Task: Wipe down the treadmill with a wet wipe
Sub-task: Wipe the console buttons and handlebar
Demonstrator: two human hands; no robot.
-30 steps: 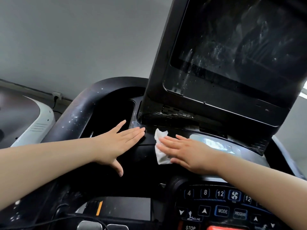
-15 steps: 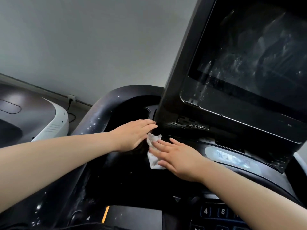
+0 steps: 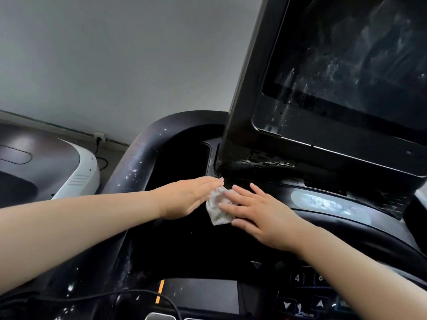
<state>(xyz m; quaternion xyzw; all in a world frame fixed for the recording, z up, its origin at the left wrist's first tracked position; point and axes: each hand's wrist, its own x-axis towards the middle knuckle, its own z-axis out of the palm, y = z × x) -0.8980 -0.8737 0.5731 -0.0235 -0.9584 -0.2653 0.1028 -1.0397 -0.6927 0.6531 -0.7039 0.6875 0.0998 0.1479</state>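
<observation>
black treadmill console [image 3: 184, 245]: right hand [image 3: 258, 215] presses wet wipe [image 3: 217, 210] with flat fingers; left hand [image 3: 187, 196] rests flat, fingers straight.

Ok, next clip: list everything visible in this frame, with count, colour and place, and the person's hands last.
crumpled white wet wipe: one, white, on the console ledge under the right fingers.
black treadmill console: one, black with white specks, centre and bottom.
large dark touchscreen: one, black with streaks, upper right, tilted.
curved black handrail: one, black and speckled, left of the console.
round-cornered button keypad: one, dark with pale symbols, bottom right.
neighbouring white and dark machine: one, far left.
grey wall: one, background.
left hand: flat on the console beside the wipe.
right hand: fingers straight, pressing the wipe.
</observation>
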